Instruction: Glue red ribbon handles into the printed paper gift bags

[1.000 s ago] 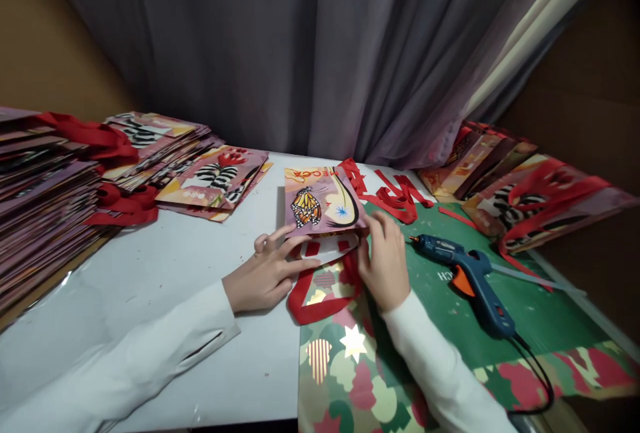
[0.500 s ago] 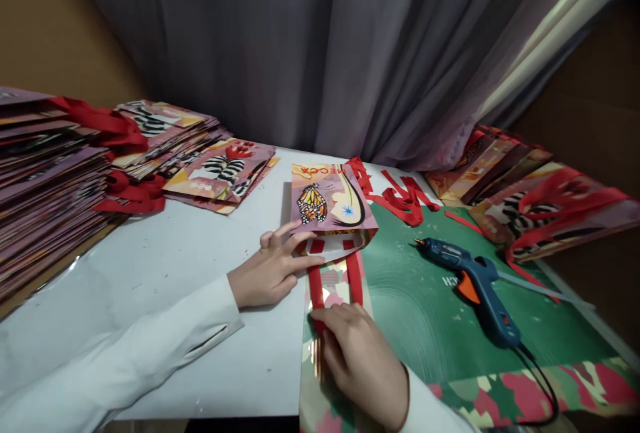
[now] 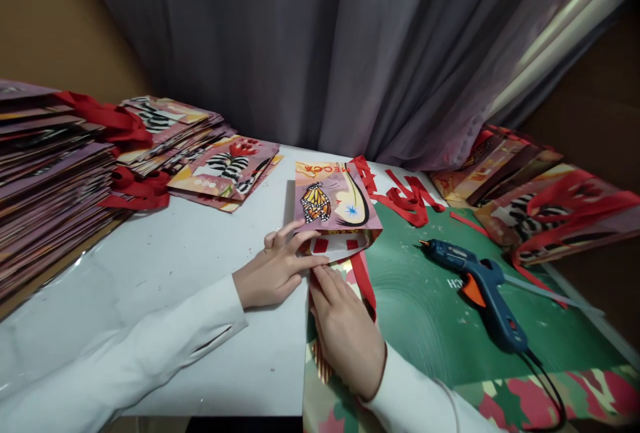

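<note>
A paper gift bag (image 3: 336, 209) with a butterfly print lies in front of me, its open mouth towards me. My left hand (image 3: 277, 265) has its fingers stretched and spread, the tips touching the left side and lower lip of the mouth. Just below the mouth, my right hand (image 3: 345, 333) has its fingers together over the left strand of a red ribbon (image 3: 364, 284) handle, hiding that strand. The ribbon's right strand runs free, bowed outward beside the hand. Red ribbon ends show on the bag's inner wall.
A blue glue gun (image 3: 480, 293) lies on the green mat (image 3: 415, 299) at right, its cord trailing forward. Loose red ribbons (image 3: 407, 203) lie behind it. Stacked bags (image 3: 50, 179) stand at left, more bags (image 3: 225, 166) behind them; ribboned bags (image 3: 565, 213) are at right.
My right hand has slid along the ribbon towards the bag's mouth, close to my left hand. The right strand now bows outward. My left hand stays at the mouth.
</note>
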Action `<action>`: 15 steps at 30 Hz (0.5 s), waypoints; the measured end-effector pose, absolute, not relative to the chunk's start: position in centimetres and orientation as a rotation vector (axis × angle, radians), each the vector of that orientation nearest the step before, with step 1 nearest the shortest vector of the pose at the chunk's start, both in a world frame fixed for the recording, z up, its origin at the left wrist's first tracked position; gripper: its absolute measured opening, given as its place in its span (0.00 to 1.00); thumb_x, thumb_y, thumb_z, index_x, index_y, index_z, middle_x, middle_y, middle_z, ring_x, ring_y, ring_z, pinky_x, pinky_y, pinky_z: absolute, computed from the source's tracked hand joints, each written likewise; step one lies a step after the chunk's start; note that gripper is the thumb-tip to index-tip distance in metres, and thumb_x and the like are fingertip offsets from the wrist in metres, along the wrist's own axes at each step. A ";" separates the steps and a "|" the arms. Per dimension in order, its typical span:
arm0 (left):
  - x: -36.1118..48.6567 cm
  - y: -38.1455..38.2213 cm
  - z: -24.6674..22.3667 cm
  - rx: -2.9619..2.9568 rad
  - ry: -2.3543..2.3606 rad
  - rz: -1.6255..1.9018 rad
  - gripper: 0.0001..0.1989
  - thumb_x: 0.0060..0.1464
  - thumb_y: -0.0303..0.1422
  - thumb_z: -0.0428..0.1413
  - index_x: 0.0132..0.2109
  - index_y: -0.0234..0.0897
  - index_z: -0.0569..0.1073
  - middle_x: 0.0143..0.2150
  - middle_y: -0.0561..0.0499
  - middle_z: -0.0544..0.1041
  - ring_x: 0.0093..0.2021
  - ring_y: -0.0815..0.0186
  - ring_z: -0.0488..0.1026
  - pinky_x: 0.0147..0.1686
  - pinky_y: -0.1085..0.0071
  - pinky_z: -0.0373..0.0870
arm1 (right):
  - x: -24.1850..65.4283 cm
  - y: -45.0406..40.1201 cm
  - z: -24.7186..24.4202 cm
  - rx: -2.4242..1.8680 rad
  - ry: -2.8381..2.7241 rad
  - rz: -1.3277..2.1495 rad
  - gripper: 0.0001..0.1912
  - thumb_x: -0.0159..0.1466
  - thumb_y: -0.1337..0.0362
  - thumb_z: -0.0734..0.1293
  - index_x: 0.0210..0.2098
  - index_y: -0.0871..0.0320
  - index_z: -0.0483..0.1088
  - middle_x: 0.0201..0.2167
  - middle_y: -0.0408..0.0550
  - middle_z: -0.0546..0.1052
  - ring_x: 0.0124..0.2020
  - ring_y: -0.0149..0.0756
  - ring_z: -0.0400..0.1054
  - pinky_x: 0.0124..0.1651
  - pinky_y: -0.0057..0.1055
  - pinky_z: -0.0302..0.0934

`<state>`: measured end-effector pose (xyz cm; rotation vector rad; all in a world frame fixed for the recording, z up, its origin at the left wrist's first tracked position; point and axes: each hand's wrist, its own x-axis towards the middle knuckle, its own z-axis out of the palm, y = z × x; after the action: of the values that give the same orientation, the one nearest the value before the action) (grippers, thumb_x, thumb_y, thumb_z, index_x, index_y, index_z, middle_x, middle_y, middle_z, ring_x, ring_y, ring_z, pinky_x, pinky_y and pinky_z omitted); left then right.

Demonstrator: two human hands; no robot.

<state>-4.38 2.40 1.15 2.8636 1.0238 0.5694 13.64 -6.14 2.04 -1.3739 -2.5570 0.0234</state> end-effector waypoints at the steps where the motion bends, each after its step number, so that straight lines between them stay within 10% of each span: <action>1: -4.4 2.4 1.2 2.854 1.025 0.576 0.30 0.50 0.24 0.49 0.58 0.54 0.70 0.66 0.48 0.54 0.66 0.42 0.44 0.53 0.47 0.57 | 13.6 -6.3 1.6 -1.396 -2.548 0.014 0.25 0.62 0.78 0.59 0.59 0.75 0.63 0.62 0.69 0.64 0.64 0.53 0.58 0.63 0.48 0.60; 15: -4.5 2.1 1.2 2.872 1.060 0.545 0.30 0.51 0.24 0.48 0.59 0.55 0.68 0.67 0.48 0.49 0.66 0.40 0.41 0.51 0.45 0.59 | 14.1 -6.5 2.1 -1.454 -2.481 0.223 0.23 0.64 0.78 0.56 0.57 0.71 0.66 0.56 0.63 0.71 0.60 0.50 0.62 0.62 0.48 0.61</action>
<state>-4.45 2.13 1.19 2.8722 1.0601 0.5449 14.11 -6.47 2.08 -1.4545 -2.4811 0.2228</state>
